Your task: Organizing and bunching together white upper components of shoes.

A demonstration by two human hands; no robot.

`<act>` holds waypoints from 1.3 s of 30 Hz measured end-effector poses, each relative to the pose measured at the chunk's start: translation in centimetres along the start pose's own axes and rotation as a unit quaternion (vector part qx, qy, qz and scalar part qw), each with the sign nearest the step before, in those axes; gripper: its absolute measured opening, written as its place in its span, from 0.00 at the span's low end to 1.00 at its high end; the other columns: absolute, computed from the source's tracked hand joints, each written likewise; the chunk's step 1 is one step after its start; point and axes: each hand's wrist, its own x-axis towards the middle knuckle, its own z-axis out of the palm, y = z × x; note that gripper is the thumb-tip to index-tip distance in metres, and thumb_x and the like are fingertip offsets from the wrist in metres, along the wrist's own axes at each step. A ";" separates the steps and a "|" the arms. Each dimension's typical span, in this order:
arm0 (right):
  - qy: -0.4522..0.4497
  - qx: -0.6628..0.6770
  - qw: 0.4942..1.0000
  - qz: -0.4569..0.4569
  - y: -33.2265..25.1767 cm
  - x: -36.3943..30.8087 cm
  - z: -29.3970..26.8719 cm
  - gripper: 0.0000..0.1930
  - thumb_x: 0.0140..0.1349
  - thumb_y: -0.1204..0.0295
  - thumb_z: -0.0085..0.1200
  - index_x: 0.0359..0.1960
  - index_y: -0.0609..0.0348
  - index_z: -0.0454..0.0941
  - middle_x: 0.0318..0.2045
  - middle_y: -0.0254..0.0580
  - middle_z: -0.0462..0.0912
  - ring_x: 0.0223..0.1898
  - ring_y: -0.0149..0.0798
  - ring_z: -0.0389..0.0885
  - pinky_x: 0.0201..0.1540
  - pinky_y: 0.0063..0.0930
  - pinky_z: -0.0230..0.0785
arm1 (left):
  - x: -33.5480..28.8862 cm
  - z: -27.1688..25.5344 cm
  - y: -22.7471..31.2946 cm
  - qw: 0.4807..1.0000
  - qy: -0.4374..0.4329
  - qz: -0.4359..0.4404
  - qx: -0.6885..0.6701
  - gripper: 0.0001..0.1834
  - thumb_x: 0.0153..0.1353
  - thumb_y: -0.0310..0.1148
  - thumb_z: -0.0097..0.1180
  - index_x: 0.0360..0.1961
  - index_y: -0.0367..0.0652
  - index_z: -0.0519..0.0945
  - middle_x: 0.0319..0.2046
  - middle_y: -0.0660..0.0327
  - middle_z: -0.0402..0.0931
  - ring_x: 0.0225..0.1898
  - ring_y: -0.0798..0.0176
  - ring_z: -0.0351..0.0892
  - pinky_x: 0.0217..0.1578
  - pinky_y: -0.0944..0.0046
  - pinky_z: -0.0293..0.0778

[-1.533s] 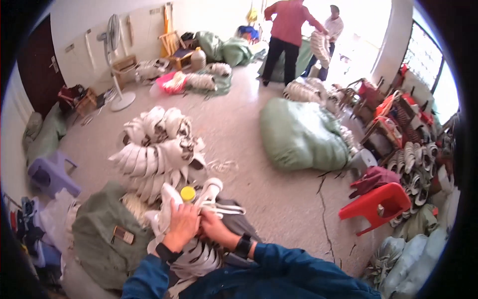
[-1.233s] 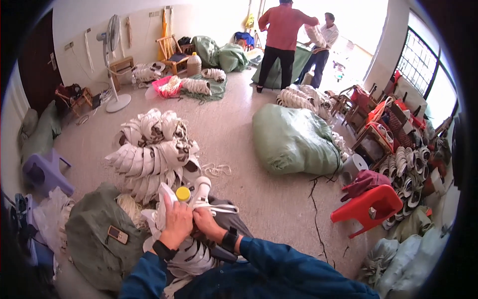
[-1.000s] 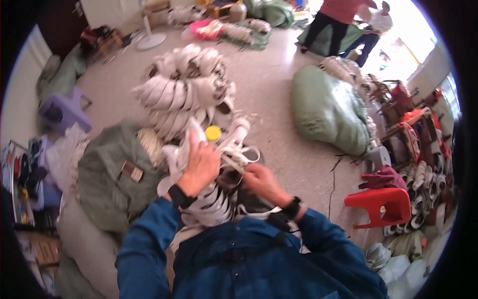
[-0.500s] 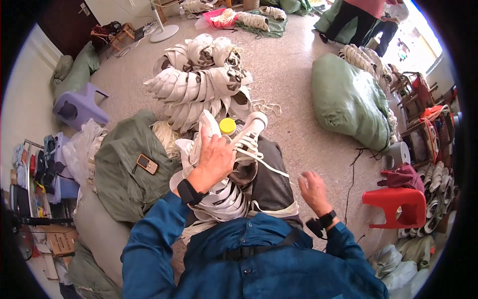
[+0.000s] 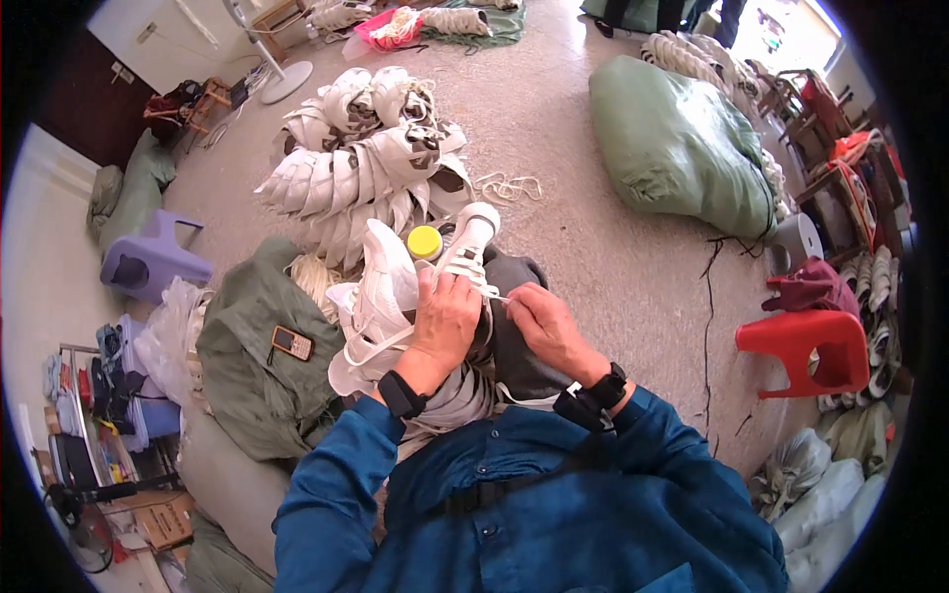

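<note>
Both hands on white shoe

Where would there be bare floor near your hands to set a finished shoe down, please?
Bare floor lies ahead and right, between the shoe pile, the big green sack and the red stool. It is crowded to the left: a green bag with a phone, and a purple stool.

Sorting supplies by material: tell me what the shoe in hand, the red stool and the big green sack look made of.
Shoe: white, matte, probably synthetic leather or fabric, with a white cord lace.
Stool: glossy moulded plastic, judging by its one-piece shape.
Sack: soft, wrinkled, slightly shiny, likely woven plastic or cloth.
</note>
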 end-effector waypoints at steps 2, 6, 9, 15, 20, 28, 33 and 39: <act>-0.020 -0.029 0.999 0.012 0.5 -0.2 -0.8 0.08 0.65 0.72 0.49 0.33 0.66 0.75 0.31 0.54 0.75 0.38 0.57 0.76 0.41 0.42 0.69 | -0.1 -0.6 -0.1 1.000 -0.015 0.008 0.018 0.08 0.56 0.32 0.51 0.31 0.45 0.82 0.33 0.60 0.75 0.45 0.56 0.73 0.62 0.43 0.55; -0.039 -0.129 0.990 -0.033 2.2 -0.7 -0.9 0.08 0.65 0.72 0.49 0.32 0.66 0.75 0.31 0.53 0.76 0.38 0.57 0.77 0.40 0.41 0.69 | -0.4 -2.1 -1.0 0.994 -0.083 0.007 0.071 0.07 0.56 0.32 0.52 0.31 0.46 0.82 0.33 0.59 0.75 0.45 0.56 0.74 0.61 0.44 0.56; -0.048 -0.138 0.989 -0.027 1.2 -0.4 -1.0 0.09 0.65 0.71 0.50 0.32 0.66 0.76 0.32 0.53 0.76 0.38 0.53 0.77 0.40 0.37 0.70 | -1.1 -2.5 -0.9 0.999 -0.049 -0.005 -0.001 0.07 0.55 0.30 0.52 0.31 0.45 0.82 0.32 0.58 0.76 0.43 0.56 0.74 0.60 0.44 0.58; -0.065 0.332 0.933 0.122 -3.3 -0.1 -4.7 0.14 0.69 0.69 0.47 0.25 0.62 0.75 0.50 0.50 0.82 0.48 0.39 0.78 0.57 0.32 0.66 | -2.2 -5.9 -4.5 0.998 -0.035 -0.049 -0.021 0.04 0.54 0.26 0.54 0.31 0.45 0.80 0.32 0.56 0.75 0.40 0.55 0.76 0.60 0.43 0.59; -0.059 0.495 0.865 0.061 -1.8 -1.1 -7.9 0.20 0.72 0.63 0.44 0.20 0.54 0.68 0.38 0.46 0.81 0.43 0.41 0.79 0.66 0.49 0.61 | -2.4 -8.9 -6.3 0.989 0.038 -0.082 0.121 0.07 0.51 0.26 0.58 0.34 0.43 0.79 0.33 0.54 0.76 0.37 0.54 0.77 0.58 0.45 0.63; -0.010 0.654 0.753 0.064 -1.3 -4.2 -10.3 0.18 0.73 0.59 0.43 0.29 0.58 0.72 0.30 0.41 0.73 0.31 0.38 0.78 0.50 0.50 0.75 | -1.1 -4.8 0.8 0.956 0.051 -0.100 -0.271 0.07 0.60 0.23 0.54 0.40 0.37 0.79 0.35 0.50 0.75 0.39 0.44 0.76 0.40 0.51 0.73; -0.215 0.555 0.790 0.147 -3.4 -5.7 -8.1 0.18 0.71 0.64 0.49 0.46 0.72 0.76 0.42 0.54 0.83 0.41 0.44 0.85 0.47 0.39 0.78 | 2.0 -4.0 -0.7 0.965 0.056 -0.060 -0.250 0.05 0.60 0.26 0.56 0.37 0.39 0.80 0.33 0.51 0.79 0.39 0.47 0.77 0.43 0.53 0.70; -0.314 0.526 0.772 0.168 -5.8 -5.4 -4.9 0.14 0.71 0.67 0.51 0.47 0.68 0.77 0.41 0.43 0.83 0.43 0.34 0.83 0.50 0.29 0.75 | 1.1 -4.4 0.7 0.958 0.026 -0.088 -0.270 0.04 0.60 0.26 0.55 0.35 0.38 0.79 0.32 0.50 0.79 0.35 0.45 0.78 0.38 0.52 0.72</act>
